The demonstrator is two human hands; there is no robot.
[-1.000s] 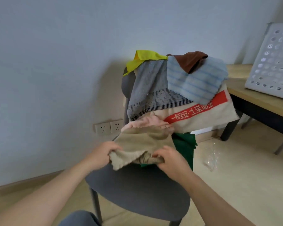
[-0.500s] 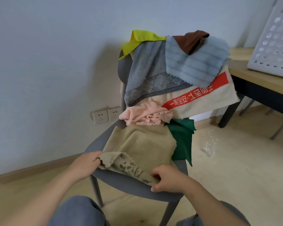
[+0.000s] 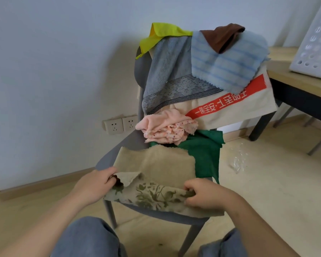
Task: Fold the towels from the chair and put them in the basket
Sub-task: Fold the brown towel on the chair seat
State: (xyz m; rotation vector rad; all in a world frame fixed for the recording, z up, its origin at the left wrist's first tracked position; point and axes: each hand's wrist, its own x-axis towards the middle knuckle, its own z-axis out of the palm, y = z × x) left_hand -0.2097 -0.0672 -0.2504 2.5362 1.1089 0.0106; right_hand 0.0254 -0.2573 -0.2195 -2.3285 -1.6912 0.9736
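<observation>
While my left hand (image 3: 93, 186) and right hand (image 3: 206, 195) pinch the tan floral terry towel (image 3: 156, 164) | fold barely begun | pile (image 3: 202, 80) waits on grey chair (image 3: 130, 143) (inside of white basket (image 3: 315, 43) unseen)

Pale blue-grey wall (image 3: 54, 62), far and left. Two white wall sockets (image 3: 121, 124) side by side, low on the wall. Wooden skirting board (image 3: 44, 182) below. Light wood floor (image 3: 276, 191). Wood-topped table (image 3: 278, 71), dark frame, far right. Crumpled clear plastic (image 3: 239, 161) on the floor, right.
</observation>
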